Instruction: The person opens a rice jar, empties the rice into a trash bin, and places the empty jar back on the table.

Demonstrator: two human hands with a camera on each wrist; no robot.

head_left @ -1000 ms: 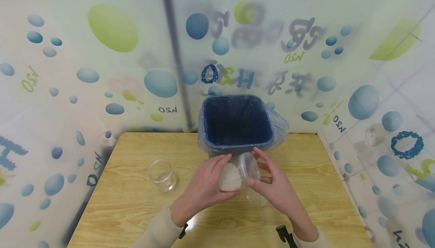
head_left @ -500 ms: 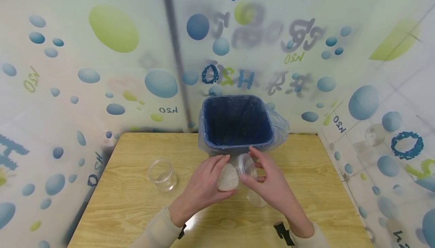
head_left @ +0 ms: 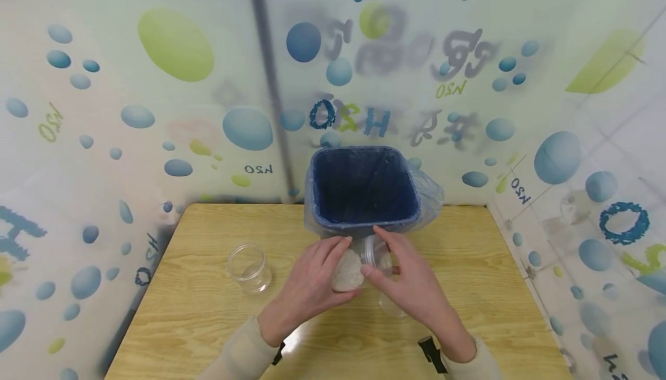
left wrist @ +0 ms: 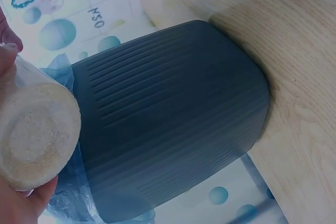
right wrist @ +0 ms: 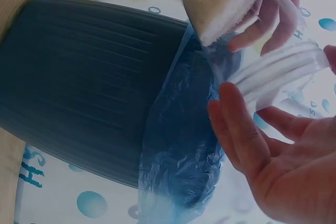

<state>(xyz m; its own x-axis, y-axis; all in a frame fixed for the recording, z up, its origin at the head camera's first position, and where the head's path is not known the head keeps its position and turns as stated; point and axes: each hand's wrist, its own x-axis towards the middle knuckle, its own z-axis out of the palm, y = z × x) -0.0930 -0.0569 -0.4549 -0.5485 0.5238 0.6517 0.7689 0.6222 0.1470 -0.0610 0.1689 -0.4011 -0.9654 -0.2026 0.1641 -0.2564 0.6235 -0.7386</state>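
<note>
The left arm (head_left: 244, 345) and right arm (head_left: 473, 360) come up from the lower edge of the head view, slanting inward, with pale sleeves (head_left: 231, 362) ending near the wrists. The left hand (head_left: 312, 273) grips firmly in a wide curve, its fingers close together on the far side and its thumb bent round on the side nearer the body. Facing it, just apart, the right hand (head_left: 413, 279) also holds with curved fingers, index finger reaching forward and thumb pointing toward the left hand.
</note>
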